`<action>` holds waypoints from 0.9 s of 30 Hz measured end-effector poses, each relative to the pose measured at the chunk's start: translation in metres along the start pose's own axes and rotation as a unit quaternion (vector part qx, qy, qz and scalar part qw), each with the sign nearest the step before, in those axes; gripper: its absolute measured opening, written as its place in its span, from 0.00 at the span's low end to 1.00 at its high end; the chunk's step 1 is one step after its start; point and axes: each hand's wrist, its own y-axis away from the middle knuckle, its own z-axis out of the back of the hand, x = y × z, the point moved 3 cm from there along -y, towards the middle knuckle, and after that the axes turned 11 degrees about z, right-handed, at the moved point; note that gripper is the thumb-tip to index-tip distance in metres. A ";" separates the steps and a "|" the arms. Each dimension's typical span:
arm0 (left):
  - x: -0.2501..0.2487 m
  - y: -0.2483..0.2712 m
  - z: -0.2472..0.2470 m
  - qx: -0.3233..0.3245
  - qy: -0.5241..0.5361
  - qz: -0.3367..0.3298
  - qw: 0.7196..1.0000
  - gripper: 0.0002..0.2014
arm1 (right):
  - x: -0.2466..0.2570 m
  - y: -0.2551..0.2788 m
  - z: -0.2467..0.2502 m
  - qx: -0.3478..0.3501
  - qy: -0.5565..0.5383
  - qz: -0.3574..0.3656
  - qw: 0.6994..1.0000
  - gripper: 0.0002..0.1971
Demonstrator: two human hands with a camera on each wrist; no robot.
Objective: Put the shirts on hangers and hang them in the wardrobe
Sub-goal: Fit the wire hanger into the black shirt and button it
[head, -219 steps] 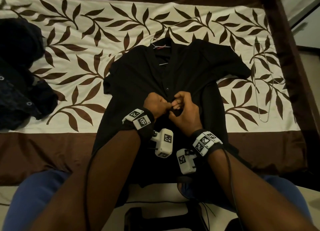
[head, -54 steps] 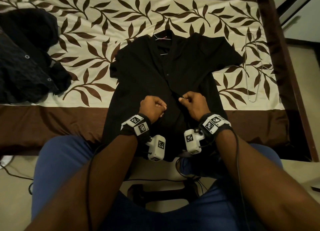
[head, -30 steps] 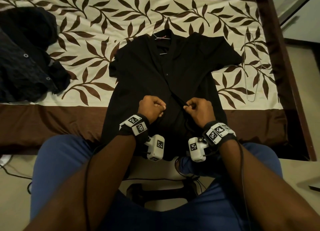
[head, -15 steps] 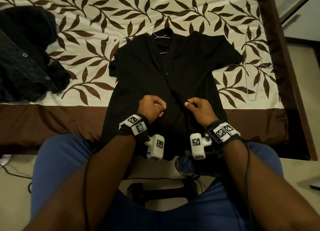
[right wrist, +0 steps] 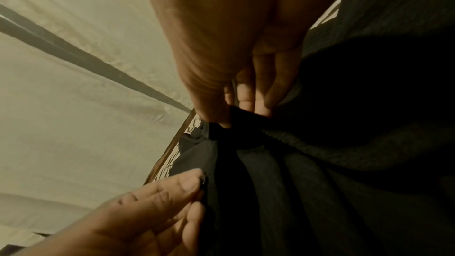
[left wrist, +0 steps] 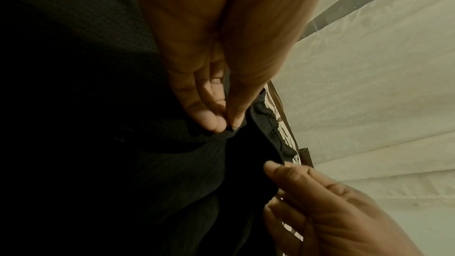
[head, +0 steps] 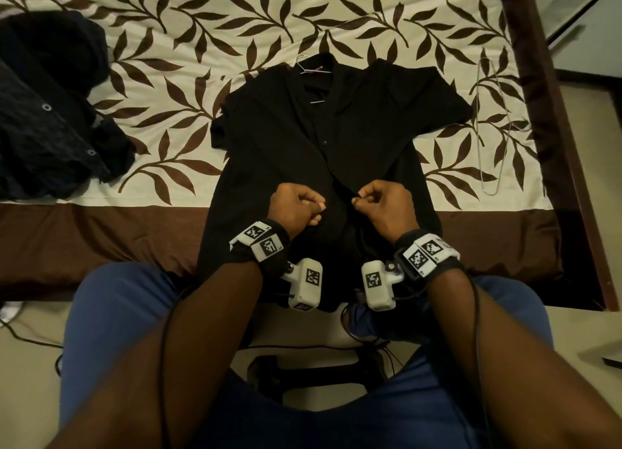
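A black short-sleeved shirt lies face up on the bed, its lower front unbuttoned. A wire hanger is inside it, with the hook sticking out at the collar. My left hand pinches the left front edge of the shirt between thumb and forefinger. My right hand pinches the right front edge. The two hands are a small gap apart over the shirt's lower middle. The shirt hem hangs over the bed's near edge.
A heap of dark clothes lies at the bed's left. A spare wire hanger rests on the leaf-patterned cover at the right. The dark wooden bed frame runs down the right side. My knees in blue trousers are against the bed.
Seven seconds ago both hands worked together at the placket; they have since separated. In the last second my right hand drifted slightly right, and the left hand stayed put.
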 end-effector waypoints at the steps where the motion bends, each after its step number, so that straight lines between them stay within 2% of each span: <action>1: 0.000 0.000 0.000 0.004 0.005 0.003 1.000 0.08 | 0.004 0.000 -0.004 0.003 -0.005 0.012 1.000 0.03; 7: 0.001 0.000 0.001 0.024 0.041 0.008 0.999 0.06 | 0.017 0.002 -0.025 0.020 -0.067 0.015 0.997 0.02; 12: -0.003 0.003 0.000 0.032 0.060 -0.003 0.998 0.04 | 0.021 0.002 -0.029 0.043 -0.055 0.032 0.997 0.04; 20: -0.001 0.001 -0.003 0.031 0.069 -0.010 0.997 0.09 | 0.022 -0.002 -0.028 0.085 0.031 0.069 0.994 0.04; 27: 0.000 -0.006 -0.001 0.042 0.050 -0.011 0.998 0.09 | 0.027 -0.003 -0.030 0.086 0.128 0.162 0.975 0.06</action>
